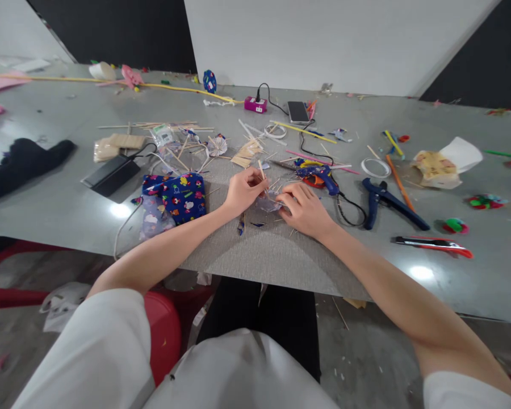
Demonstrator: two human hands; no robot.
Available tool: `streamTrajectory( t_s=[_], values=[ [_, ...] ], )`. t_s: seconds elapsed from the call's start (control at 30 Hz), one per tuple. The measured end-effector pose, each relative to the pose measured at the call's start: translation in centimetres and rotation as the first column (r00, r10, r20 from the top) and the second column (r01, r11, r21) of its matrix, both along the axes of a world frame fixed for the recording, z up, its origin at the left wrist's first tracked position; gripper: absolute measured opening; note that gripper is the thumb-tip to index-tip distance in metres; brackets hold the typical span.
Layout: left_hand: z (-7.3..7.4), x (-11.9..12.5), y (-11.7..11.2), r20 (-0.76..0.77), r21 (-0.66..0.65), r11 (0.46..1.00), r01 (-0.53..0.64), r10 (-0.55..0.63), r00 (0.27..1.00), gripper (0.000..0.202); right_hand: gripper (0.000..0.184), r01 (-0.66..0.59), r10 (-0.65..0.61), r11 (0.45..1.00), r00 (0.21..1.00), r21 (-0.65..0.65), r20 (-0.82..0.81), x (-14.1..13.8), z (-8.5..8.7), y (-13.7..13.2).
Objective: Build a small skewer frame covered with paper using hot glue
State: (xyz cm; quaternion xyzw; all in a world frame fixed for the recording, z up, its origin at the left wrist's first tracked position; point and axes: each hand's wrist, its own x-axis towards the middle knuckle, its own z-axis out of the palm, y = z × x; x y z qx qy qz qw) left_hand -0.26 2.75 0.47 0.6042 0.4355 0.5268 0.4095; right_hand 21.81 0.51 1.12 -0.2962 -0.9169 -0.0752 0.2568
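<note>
A small crumpled piece of translucent film [269, 203], faintly lilac and glossy, sits between the two hands just above the middle of the worktop [221, 250], near its front edge; thin sticks show around it (its exact shape is too small and covered to tell). At its ten o'clock, the left hand [247, 190] pinches a pale wooden stick [260, 168], tilted slightly from upright. At its three o'clock, the right hand [303, 207] has its fingers narrowed on the film's edge.

Further out, a blue glue gun [323, 177] lies at two o'clock, with a blue-handled cutter [383, 201] at three and an orange utility knife [434, 245] towards four. A blue patterned pouch [183, 196] lies at nine o'clock, flat wooden strips [246, 153] at eleven, a purple power socket [255, 105] at twelve and a smartphone [298, 112] towards one.
</note>
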Motion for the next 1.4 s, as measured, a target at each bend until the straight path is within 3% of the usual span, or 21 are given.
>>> streamTrajectory(
  t_s=[0.47, 0.7, 1.17, 1.4],
  values=[
    [0.16, 0.01, -0.27, -0.013, 0.028, 1.0, 0.009, -0.009, 1.0, 0.026, 0.017, -0.008, 0.008, 1.0, 0.999, 0.022, 0.031, 0.03, 0.06, 0.03],
    [0.54, 0.05, -0.49, -0.033, 0.021, 1.0, 0.004, -0.004, 0.999, 0.03, 0.017, -0.004, 0.005, 1.0, 1.0, -0.03, 0.019, -0.02, 0.19, -0.03],
    [0.07, -0.1, -0.22, -0.041, 0.03, 1.0, -0.005, 0.007, 0.999, 0.023, 0.024, -0.005, 0.004, 1.0, 1.0, -0.026, -0.016, 0.16, -0.06, 0.01],
    [0.01, -0.26, 0.04, -0.019, 0.016, 1.0, 0.002, -0.002, 1.0, 0.025, 0.02, 0.007, -0.006, 0.999, 1.0, 0.054, -0.012, 0.42, 0.26, 0.02]
  ],
)
